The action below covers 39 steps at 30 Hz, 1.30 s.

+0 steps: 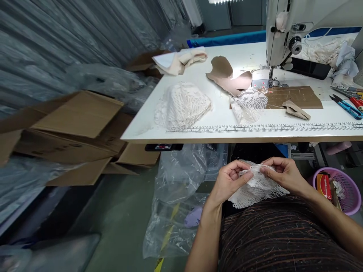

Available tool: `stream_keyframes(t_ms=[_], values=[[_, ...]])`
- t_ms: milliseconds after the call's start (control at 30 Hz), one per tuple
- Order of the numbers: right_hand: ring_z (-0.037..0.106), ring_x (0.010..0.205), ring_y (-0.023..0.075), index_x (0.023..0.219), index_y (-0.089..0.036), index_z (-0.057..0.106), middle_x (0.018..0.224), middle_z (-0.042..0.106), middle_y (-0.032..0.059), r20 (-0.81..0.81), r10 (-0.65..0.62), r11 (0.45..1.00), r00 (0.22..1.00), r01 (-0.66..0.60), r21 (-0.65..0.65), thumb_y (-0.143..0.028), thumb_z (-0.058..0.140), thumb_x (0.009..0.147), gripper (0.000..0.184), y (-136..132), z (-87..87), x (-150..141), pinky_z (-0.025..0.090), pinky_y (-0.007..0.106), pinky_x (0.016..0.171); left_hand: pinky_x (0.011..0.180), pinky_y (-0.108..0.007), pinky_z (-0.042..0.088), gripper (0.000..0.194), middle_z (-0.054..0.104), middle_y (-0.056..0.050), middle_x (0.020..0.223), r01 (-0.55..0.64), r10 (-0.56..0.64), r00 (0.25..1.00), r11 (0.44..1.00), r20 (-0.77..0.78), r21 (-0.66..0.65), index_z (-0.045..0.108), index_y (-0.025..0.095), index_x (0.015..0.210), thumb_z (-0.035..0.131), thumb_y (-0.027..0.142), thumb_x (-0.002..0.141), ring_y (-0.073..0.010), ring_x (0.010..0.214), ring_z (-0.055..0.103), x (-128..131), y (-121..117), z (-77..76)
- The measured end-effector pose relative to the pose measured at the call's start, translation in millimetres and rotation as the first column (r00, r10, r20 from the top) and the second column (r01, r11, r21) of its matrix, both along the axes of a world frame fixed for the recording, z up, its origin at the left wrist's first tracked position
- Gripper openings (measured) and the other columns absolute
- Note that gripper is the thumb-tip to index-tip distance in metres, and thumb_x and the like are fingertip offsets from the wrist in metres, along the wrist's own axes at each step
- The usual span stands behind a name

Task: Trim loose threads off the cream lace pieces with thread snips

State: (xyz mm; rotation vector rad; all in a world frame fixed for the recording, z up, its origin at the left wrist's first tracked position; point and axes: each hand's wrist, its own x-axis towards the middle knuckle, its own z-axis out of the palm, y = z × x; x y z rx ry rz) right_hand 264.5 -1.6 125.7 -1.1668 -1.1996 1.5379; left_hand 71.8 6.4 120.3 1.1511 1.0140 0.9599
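Over my lap, in front of the table edge, I hold a piece of white lace fabric point(252, 190) by its upper edge. My left hand point(233, 177) pinches that edge between thumb and fingers. A short way to the right, my right hand point(279, 173) pinches the same edge. The rest of the lace hangs below both hands onto the dark striped clothing. On the table, another white lace piece point(248, 107) lies by the sewing machine point(273, 41), partly over brown card. A stack of white lace pieces point(185, 105) sits farther left.
A printed ruler point(255, 129) runs along the table's front edge. Blue thread snips point(347, 107) and a black phone point(309, 68) lie at right. Brown paper pieces point(224, 73) are near the needle. Cardboard boxes point(79, 113) stand left; a purple basket point(353, 192) is on the right.
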Motion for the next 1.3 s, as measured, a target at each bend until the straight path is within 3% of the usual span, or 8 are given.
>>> stream_keyframes(t_ms=[100, 267, 367, 633, 867, 1033, 1300], values=[[0.058, 0.060, 0.0116, 0.077, -0.016, 0.072, 0.074, 0.070, 0.0037, 0.021, -0.012, 0.999, 1.000, 0.011, 0.045, -0.046, 0.078, 0.074, 0.030, 0, -0.1, 1, 0.047, 0.025, 0.055, 0.069, -0.028, 0.053, 0.034, 0.070, -0.005, 0.082, -0.008, 0.008, 1.000, 1.000, 0.006, -0.001, 0.069, 0.016, 0.074, 0.085, 0.045, 0.067, -0.0157, 0.076, 0.064, -1, 1, -1.4], [0.066, 0.077, 0.0156, 0.081, -0.018, 0.072, 0.085, 0.073, 0.0055, 0.136, -0.046, 0.955, 0.990, 0.004, 0.296, -0.030, 0.069, 0.084, 0.013, -4, 3.6, 5, 0.053, 0.029, 0.070, 0.071, -0.030, 0.055, 0.031, 0.072, -0.006, 0.081, -0.071, 0.068, 0.997, 0.994, 0.037, 0.083, 0.069, 0.016, 0.070, 0.084, 0.044, 0.070, -0.0175, 0.077, 0.067, 1, 1, 1.6], [0.068, 0.081, 0.0158, 0.084, -0.019, 0.073, 0.088, 0.074, 0.0053, 0.162, -0.040, 0.929, 0.986, -0.023, 0.369, -0.025, 0.068, 0.087, 0.008, -9, 8.1, 6, 0.054, 0.029, 0.075, 0.077, -0.034, 0.056, 0.027, 0.076, -0.009, 0.086, -0.068, 0.059, 0.996, 0.989, 0.071, 0.131, 0.071, 0.016, 0.071, 0.083, 0.041, 0.072, -0.0212, 0.083, 0.071, 3, -1, 5.9], [0.068, 0.076, 0.0163, 0.081, -0.019, 0.070, 0.085, 0.073, 0.0053, 0.122, -0.089, 0.937, 0.989, 0.041, 0.348, -0.025, 0.067, 0.086, 0.008, -12, 11.9, 3, 0.054, 0.027, 0.067, 0.075, -0.035, 0.058, 0.027, 0.078, -0.010, 0.082, -0.062, 0.055, 0.996, 0.991, 0.068, 0.117, 0.072, 0.017, 0.069, 0.085, 0.040, 0.069, -0.0226, 0.080, 0.073, 4, -3, 15.5], [0.062, 0.067, 0.0138, 0.080, -0.020, 0.066, 0.077, 0.069, 0.0025, 0.125, -0.121, 0.954, 0.985, 0.080, 0.289, -0.024, 0.067, 0.084, 0.006, -14, 9.2, 1, 0.049, 0.024, 0.059, 0.060, -0.023, 0.052, 0.024, 0.073, -0.003, 0.070, -0.173, 0.170, 0.984, 0.984, 0.051, 0.048, 0.067, 0.016, 0.067, 0.087, 0.031, 0.066, -0.0132, 0.064, 0.066, 11, -2, 12.4], [0.061, 0.068, 0.0131, 0.082, -0.021, 0.066, 0.078, 0.068, 0.0015, 0.126, -0.134, 0.953, 0.983, 0.093, 0.289, -0.024, 0.065, 0.085, 0.004, -14, 5.6, 1, 0.048, 0.023, 0.060, 0.056, -0.018, 0.048, 0.036, 0.073, 0.002, 0.067, -0.211, 0.212, 0.974, 0.977, 0.085, -0.024, 0.061, 0.018, 0.086, 0.087, 0.026, 0.064, -0.0093, 0.057, 0.063, 13, -4, 9.6], [0.059, 0.067, 0.0136, 0.081, -0.020, 0.067, 0.077, 0.068, 0.0022, 0.120, -0.144, 0.960, 0.982, 0.110, 0.258, -0.029, 0.067, 0.083, 0.008, -10, -0.8, 1, 0.047, 0.025, 0.059, 0.062, -0.022, 0.052, 0.050, 0.074, 0.000, 0.072, -0.172, 0.174, 0.983, 0.985, 0.063, -0.027, 0.057, 0.017, 0.106, 0.086, 0.024, 0.065, -0.0132, 0.066, 0.069, 11, -4, 8.2]])
